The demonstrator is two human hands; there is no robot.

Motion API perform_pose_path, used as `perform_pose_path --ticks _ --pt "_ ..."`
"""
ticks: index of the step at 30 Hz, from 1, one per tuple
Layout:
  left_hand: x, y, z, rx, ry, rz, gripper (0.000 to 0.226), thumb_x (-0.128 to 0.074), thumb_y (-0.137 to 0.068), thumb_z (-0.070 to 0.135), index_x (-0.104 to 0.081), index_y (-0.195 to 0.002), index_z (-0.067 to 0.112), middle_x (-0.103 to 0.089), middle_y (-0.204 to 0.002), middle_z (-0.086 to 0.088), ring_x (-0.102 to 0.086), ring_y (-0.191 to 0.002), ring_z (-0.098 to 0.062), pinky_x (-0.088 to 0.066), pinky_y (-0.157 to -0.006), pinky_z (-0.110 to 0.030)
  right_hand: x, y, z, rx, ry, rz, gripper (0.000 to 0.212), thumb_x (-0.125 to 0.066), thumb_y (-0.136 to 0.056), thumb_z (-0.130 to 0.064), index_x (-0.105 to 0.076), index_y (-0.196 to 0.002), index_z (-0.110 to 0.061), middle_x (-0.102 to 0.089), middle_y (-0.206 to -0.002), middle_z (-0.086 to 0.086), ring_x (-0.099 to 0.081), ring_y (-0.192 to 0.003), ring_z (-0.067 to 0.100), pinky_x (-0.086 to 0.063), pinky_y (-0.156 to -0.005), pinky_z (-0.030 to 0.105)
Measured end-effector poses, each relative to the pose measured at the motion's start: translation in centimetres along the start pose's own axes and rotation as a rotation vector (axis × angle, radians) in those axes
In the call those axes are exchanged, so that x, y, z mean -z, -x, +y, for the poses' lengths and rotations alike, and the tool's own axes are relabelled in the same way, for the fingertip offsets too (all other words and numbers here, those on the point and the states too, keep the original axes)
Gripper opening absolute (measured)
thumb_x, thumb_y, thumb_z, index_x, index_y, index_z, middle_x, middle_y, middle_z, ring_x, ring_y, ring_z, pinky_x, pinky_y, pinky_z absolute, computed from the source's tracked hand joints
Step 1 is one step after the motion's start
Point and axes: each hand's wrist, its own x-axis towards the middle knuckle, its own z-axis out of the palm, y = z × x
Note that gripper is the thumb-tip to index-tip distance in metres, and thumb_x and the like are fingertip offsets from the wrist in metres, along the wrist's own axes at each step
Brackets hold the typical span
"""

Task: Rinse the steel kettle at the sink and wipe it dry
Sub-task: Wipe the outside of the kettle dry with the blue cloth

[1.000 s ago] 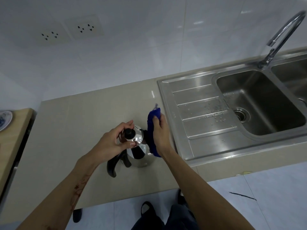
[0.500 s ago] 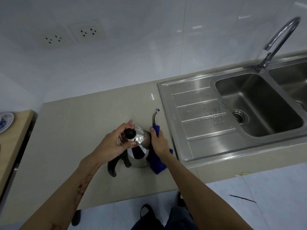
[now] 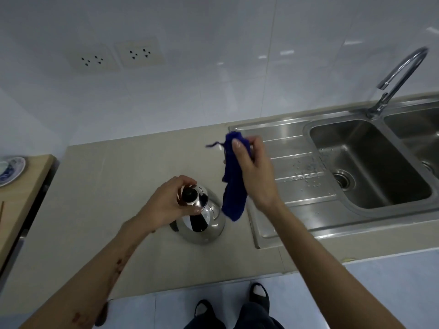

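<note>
The steel kettle (image 3: 202, 222) stands upright on the beige counter (image 3: 107, 186), left of the sink's draining board. My left hand (image 3: 166, 203) grips the kettle's top around the lid with its black knob. My right hand (image 3: 254, 172) is raised above and to the right of the kettle, fingers closed on a dark blue cloth (image 3: 234, 184) that hangs down beside the kettle's right side. The spout is hidden behind the cloth. The kettle's handle is mostly covered by my left hand.
A steel sink (image 3: 370, 167) with a wet draining board (image 3: 294, 176) and a curved tap (image 3: 399, 77) lies to the right. A wooden surface with a blue-patterned plate (image 3: 11, 169) is at far left. Two wall sockets (image 3: 114, 57) sit on the tiled wall.
My right hand has lifted the blue cloth from low at the kettle's side up along the spout. The left hand keeps its hold on the lid. The camera has moved closer.
</note>
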Motion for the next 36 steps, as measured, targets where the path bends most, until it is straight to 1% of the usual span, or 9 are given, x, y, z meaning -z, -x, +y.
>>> perform_pose_path --ticks 4,9,12,15,21,27,30,33,36 --pt "2.1 0.1 -0.7 -0.009 0.094 -0.212 0.081 -0.086 -0.069 0.017 -0.047 -0.136 0.038 -0.049 -0.14 0.02 -0.048 -0.122 0.006 -0.036 -0.099 -0.008 0.4 -3.2 -1.9 0.011 -0.024 0.002 0.028 -0.057 -0.098 -0.033 -0.053 -0.107 -0.006 -0.071 -0.091 0.02 -0.068 -0.069 0.026 -0.058 -0.06 0.039" --pt "0.8 0.9 -1.0 0.077 0.058 0.151 0.061 -0.088 -0.065 0.024 -0.063 -0.121 0.02 -0.057 -0.115 0.004 -0.055 -0.106 -0.011 -0.042 -0.093 -0.017 -2.0 -5.0 4.0 -0.242 0.112 -0.161 0.032 -0.056 -0.095 -0.047 -0.053 -0.104 -0.016 -0.066 -0.101 0.022 -0.067 -0.082 0.038 -0.057 -0.077 0.059" --pt "0.0 1.2 -0.8 0.121 0.142 0.197 0.057 -0.089 -0.063 0.022 -0.067 -0.117 0.02 -0.061 -0.107 0.012 -0.057 -0.099 -0.001 -0.039 -0.083 -0.005 -3.1 -2.3 9.3 -0.222 0.348 -0.519 0.038 -0.043 -0.101 -0.046 -0.047 -0.129 -0.021 -0.064 -0.101 -0.001 -0.064 -0.088 0.018 -0.052 -0.083 0.032" --pt "-0.4 1.6 -0.7 0.153 0.223 0.242 0.054 -0.088 -0.065 0.021 -0.068 -0.115 0.026 -0.063 -0.111 0.015 -0.058 -0.101 0.002 -0.04 -0.091 -0.01 -3.0 0.5 12.7 -0.27 0.238 -0.514 0.038 -0.031 -0.104 -0.048 -0.049 -0.127 -0.023 -0.062 -0.091 -0.002 -0.059 -0.074 0.01 -0.048 -0.07 0.024" --pt "-0.5 1.4 -1.3 0.181 0.328 0.257 0.054 -0.088 -0.061 0.02 -0.068 -0.108 0.036 -0.067 -0.118 0.008 -0.062 -0.109 -0.006 -0.042 -0.091 -0.012 -4.2 2.3 12.0 -0.192 -0.011 -0.533 0.048 -0.029 -0.104 -0.047 -0.022 -0.152 -0.042 -0.029 -0.153 -0.027 -0.027 -0.143 -0.004 -0.024 -0.117 0.02" --pt "-0.5 1.7 -1.4 0.179 0.359 0.25 0.055 -0.087 -0.064 0.016 -0.07 -0.115 0.025 -0.068 -0.12 0.013 -0.062 -0.113 -0.006 -0.043 -0.1 -0.018 -3.0 2.0 15.1 -0.443 0.01 -0.37 0.055 -0.024 -0.101 -0.055 -0.047 -0.129 -0.014 -0.056 -0.123 0.025 -0.057 -0.104 0.029 -0.047 -0.087 0.025" --pt "-0.6 1.7 -1.5 0.182 0.36 0.25 0.056 -0.086 -0.065 0.016 -0.069 -0.117 0.024 -0.067 -0.12 0.012 -0.061 -0.112 -0.004 -0.043 -0.097 -0.013 -2.8 3.0 13.8 -0.441 -0.049 -0.437 0.046 -0.034 -0.1 -0.056 -0.039 -0.141 -0.036 -0.047 -0.145 0.005 -0.048 -0.129 0.021 -0.039 -0.108 0.036" --pt "-0.6 1.6 -1.6 0.176 0.354 0.228 0.056 -0.084 -0.068 0.012 -0.067 -0.12 0.025 -0.066 -0.12 0.014 -0.06 -0.11 0.005 -0.042 -0.09 -0.003 -3.3 5.0 12.6 -0.258 -0.116 -0.572 0.052 -0.042 -0.103 -0.041 -0.021 -0.149 -0.053 -0.005 -0.163 -0.024 -0.005 -0.151 0.002 -0.009 -0.121 0.038" --pt "-0.5 1.8 -1.3 0.18 0.342 0.215 0.055 -0.084 -0.069 0.012 -0.067 -0.12 0.025 -0.066 -0.117 0.019 -0.059 -0.106 0.012 -0.04 -0.088 0.001 -3.6 4.9 13.5 -0.261 -0.174 -0.502 0.051 -0.04 -0.104 -0.033 -0.022 -0.146 -0.057 -0.005 -0.162 -0.025 -0.01 -0.148 -0.005 -0.022 -0.117 0.023"
